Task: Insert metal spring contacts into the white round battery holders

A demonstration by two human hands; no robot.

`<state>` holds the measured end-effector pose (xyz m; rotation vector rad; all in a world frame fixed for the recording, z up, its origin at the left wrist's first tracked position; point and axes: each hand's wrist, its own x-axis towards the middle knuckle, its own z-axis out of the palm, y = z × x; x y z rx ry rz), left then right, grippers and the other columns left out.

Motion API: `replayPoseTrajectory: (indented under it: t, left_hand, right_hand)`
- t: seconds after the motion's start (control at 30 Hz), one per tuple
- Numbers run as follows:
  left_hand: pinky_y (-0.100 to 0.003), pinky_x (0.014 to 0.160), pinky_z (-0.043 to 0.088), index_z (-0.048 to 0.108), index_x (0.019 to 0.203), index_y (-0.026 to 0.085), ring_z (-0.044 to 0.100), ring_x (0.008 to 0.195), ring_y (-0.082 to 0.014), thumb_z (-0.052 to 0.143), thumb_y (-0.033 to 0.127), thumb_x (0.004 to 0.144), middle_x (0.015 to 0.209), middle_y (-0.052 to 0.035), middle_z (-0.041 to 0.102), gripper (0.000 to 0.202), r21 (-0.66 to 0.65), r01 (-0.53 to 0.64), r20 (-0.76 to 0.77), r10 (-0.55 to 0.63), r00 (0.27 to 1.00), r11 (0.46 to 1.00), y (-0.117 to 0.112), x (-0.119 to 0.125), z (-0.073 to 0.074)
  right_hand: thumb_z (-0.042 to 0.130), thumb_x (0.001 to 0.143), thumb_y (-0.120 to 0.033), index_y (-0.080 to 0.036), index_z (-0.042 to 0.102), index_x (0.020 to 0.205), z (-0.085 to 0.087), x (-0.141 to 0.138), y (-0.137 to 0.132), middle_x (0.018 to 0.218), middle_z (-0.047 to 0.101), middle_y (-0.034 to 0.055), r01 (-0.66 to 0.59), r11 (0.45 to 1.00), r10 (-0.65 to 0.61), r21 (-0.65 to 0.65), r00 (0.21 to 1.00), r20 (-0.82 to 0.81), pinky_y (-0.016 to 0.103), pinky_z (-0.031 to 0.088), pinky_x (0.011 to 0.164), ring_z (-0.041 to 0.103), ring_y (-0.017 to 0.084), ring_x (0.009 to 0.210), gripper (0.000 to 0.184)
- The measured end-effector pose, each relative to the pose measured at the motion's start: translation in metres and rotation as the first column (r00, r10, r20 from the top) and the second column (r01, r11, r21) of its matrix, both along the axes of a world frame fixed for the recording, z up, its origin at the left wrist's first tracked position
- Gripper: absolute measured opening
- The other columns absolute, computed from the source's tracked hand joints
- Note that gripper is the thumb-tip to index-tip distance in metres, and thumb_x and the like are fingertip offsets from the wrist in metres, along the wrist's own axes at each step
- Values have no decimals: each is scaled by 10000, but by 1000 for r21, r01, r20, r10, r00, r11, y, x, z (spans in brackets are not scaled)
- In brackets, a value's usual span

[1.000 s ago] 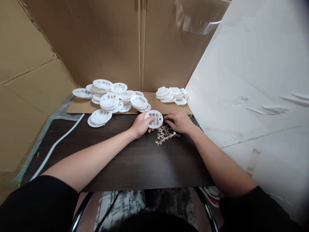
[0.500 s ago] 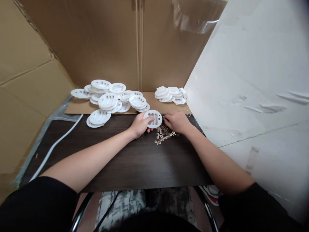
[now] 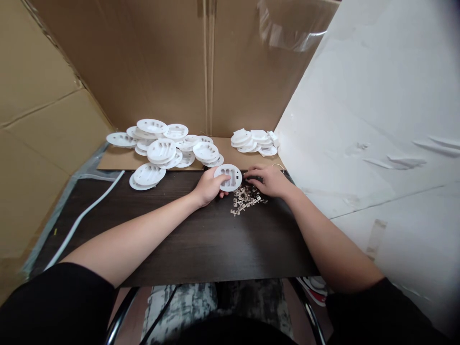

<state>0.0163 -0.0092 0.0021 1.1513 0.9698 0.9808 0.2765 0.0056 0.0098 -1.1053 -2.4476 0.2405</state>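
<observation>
one disc (image 3: 235, 178) up, loose clips (image 3: 247, 197) at hand

at a dark table (image 3: 215, 244), the left hand (image 3: 209, 187) pinches the white disc by its left rim, thumb over the slotted face, holding it above the table near the far edge. the right hand (image 3: 269, 181) hovers just beside the disc's right rim, by the heap of metal clips, thumb and fingers curled; whether they grip a clip cannot be told.

the work looks partway along. the disc in hand seems unfinished, though its slots are too small to show whether any clip is seated. many clips lie loose toward the table's far edge, right of the middle, which suggests plenty is left.

on a cardboard sheet (image 3: 114, 159) along the far edge rest more discs: a larger pile (image 3: 161, 150), mostly slots up, spills over the sheet's near edge at left, while a smaller pile (image 3: 250, 139), apparently backs up, sits toward the far right corner. which pile is done and which waits is unclear.
</observation>
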Motion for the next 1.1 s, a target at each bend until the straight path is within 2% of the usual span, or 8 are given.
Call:
replayPoseTrajectory:
  t: [0.17, 0.27, 0.47, 0.57, 0.67, 0.8, 0.93, 1.1]
  left_hand:
    - [-213, 352, 384, 675, 1153, 84, 607, 448, -144, 685, 223, 860, 676, -46, 702, 324, 5, 7, -2, -7, 1000, 1000, -1, 0, 1]
    - [-210, 356, 385, 672, 1174, 84, 610, 452, -145, 695, 233, 853, 676, -44, 702, 354, 4, 4, 1, -4, 1000, 1000, -1, 0, 1]
    - [-213, 352, 383, 672, 1167, 82, 607, 449, -151, 694, 235, 851, 666, -48, 700, 352, 7, 9, 4, -9, 1000, 1000, -2, -1, 2]
    - [-211, 362, 382, 672, 1158, 85, 608, 448, -147, 701, 240, 854, 668, -46, 697, 342, 10, 12, 8, -12, 1000, 1000, -2, -1, 1]
    - [-209, 369, 379, 673, 1157, 87, 608, 447, -141, 713, 248, 856, 680, -46, 702, 344, 10, 15, 3, -15, 1000, 1000, -1, -2, 1]
    - [-202, 367, 369, 669, 1165, 90, 601, 439, -136, 707, 249, 863, 671, -43, 701, 343, 12, 22, -15, -22, 1000, 1000, -1, -2, 0]
    - [-197, 368, 361, 660, 1183, 97, 598, 430, -129, 704, 231, 870, 677, -38, 699, 342, 6, 23, -41, -23, 999, 1000, -2, -1, 2]
    - [-202, 366, 359, 638, 1223, 123, 593, 414, -129, 689, 188, 885, 684, -19, 691, 349, 4, 38, -93, -38, 995, 999, -6, -1, 7]
  right_hand:
    - [708, 1026, -194, -274, 847, 1071, -7, -2, 5, 1115, 813, 52, 35, 999, -35, -29, 999, -7, 421, 563, 902, 754, 261, 1000, 167]
    - [695, 1042, -224, -254, 839, 1053, -8, -5, 4, 1111, 815, 63, 63, 998, -63, 8, 997, 35, 391, 533, 861, 749, 258, 991, 147]
    - [574, 1091, -297, -192, 796, 1033, -7, -20, -3, 1029, 768, 102, 113, 978, -158, 175, 949, 273, 335, 332, 674, 670, 226, 825, 252]
    - [530, 1092, -289, -167, 759, 1030, -7, -25, -4, 1034, 749, 123, 132, 971, -187, 201, 940, 286, 342, 290, 655, 632, 220, 791, 267]
    - [552, 1055, -258, -166, 717, 991, -7, -24, -4, 1007, 739, 124, 151, 977, -177, 152, 967, 181, 344, 338, 670, 629, 223, 795, 200]
    - [602, 979, -218, -199, 666, 887, -6, -23, -5, 821, 703, 59, 196, 980, -198, -25, 975, -100, 336, 427, 683, 612, 196, 730, 114]
    - [662, 948, -262, -219, 669, 860, -5, -30, -10, 718, 674, 12, 254, 948, -308, -192, 885, -348, 315, 452, 603, 551, 155, 598, 98]
    - [687, 986, -375, -214, 700, 892, -2, -41, -19, 734, 699, 25, 218, 945, -317, -242, 786, -531, 306, 478, 573, 575, 156, 608, 187]
